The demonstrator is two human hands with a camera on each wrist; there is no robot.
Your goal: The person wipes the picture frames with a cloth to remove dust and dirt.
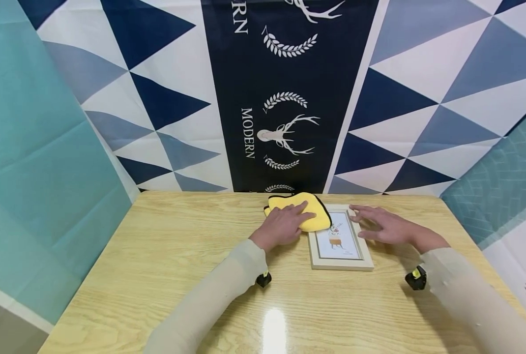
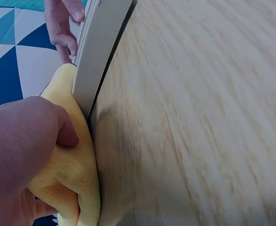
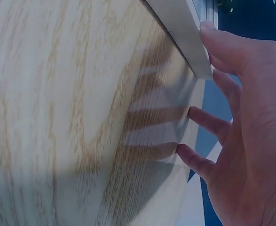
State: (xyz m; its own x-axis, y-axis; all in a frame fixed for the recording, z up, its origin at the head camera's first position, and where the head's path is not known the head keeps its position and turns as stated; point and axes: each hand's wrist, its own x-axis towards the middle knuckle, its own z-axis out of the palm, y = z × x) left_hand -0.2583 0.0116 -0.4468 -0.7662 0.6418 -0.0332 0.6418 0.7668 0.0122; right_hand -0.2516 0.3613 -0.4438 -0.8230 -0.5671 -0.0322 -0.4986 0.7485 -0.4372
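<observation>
Resting on the cloth [image 1: 314, 210], the left hand [image 1: 282, 224] spreads its fingers; the right hand [image 1: 384, 226], fingers wide, touches the frame's [image 1: 346, 246] right edge. The cloth covers the frame's far left corner, near the table's [image 1: 157, 265] far edge.

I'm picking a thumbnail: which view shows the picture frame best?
The head view: it shows the picture frame from above, front visible except where the yellow cloth covers one corner. The left wrist view shows mainly its side; the right wrist view, mainly a side near the right hand.
</observation>
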